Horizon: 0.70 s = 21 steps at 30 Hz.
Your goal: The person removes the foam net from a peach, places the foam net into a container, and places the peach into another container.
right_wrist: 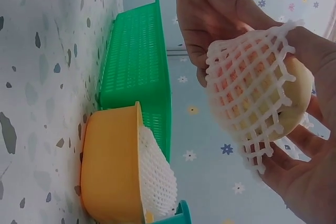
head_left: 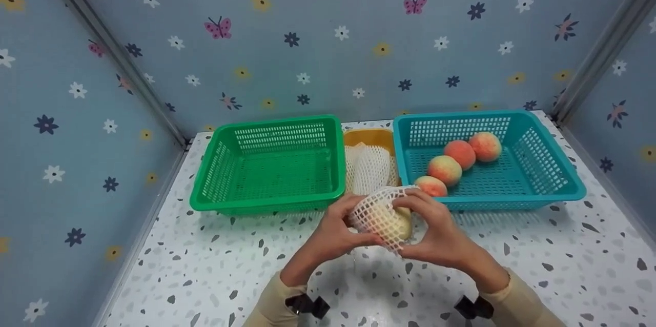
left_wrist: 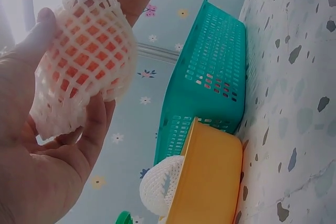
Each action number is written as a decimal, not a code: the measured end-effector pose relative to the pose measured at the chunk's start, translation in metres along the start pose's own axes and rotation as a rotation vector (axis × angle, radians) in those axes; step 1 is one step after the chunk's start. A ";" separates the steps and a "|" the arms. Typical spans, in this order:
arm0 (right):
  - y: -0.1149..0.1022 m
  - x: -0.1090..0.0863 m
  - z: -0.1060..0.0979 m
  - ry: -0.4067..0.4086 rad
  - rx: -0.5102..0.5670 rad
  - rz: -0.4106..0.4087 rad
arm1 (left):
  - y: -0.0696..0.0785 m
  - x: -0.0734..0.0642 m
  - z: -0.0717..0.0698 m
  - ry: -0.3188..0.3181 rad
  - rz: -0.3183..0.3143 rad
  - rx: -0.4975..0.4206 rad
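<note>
Between my two hands, above the front of the table, is a peach [right_wrist: 296, 95] with a white foam net sleeve [head_left: 376, 214] over most of it. One end of the fruit shows bare on the right-hand side. My left hand [head_left: 335, 232] grips the netted peach from the left, fingers and thumb curled round it. On the other side my right hand [head_left: 438, 229] pinches the open edge of the sleeve, fingertips above and thumb below. In the left wrist view the net [left_wrist: 86, 56] narrows near the right hand, and red skin shows through its holes.
A green basket [head_left: 266, 199] with nothing seen inside stands at the left. The teal basket [head_left: 558, 196] at the right holds several bare peaches [head_left: 460, 154]. Between them sits a yellow container [head_left: 371, 136] with white foam nets [head_left: 371, 165]. A patterned wall [head_left: 328, 60] rises behind.
</note>
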State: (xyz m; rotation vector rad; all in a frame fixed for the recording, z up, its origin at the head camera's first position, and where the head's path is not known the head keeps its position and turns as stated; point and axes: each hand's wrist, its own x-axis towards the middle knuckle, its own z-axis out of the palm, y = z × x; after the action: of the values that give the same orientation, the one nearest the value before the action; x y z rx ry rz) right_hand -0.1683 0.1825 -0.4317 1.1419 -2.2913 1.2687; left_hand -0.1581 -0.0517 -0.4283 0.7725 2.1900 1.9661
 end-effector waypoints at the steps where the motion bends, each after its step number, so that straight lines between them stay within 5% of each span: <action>1: 0.001 -0.001 -0.001 0.000 0.004 -0.004 | 0.001 0.000 -0.001 0.002 -0.004 0.006; 5: 0.003 -0.002 -0.006 0.014 0.028 -0.007 | 0.000 0.000 -0.006 -0.002 0.008 -0.044; 13: -0.018 0.006 -0.018 0.042 0.077 -0.064 | -0.026 0.001 -0.015 0.031 0.174 -0.123; 16: -0.022 0.008 -0.022 0.062 0.098 -0.102 | -0.034 0.001 -0.017 0.045 0.160 -0.112; 21: -0.020 0.004 -0.030 0.081 0.147 -0.119 | -0.020 -0.005 -0.022 0.087 0.067 -0.106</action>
State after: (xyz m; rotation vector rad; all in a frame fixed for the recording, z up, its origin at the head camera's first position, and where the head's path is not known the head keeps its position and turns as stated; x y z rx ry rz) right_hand -0.1593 0.1984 -0.4005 1.2307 -2.0686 1.4290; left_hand -0.1682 -0.0749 -0.4449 0.7686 2.1115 2.1670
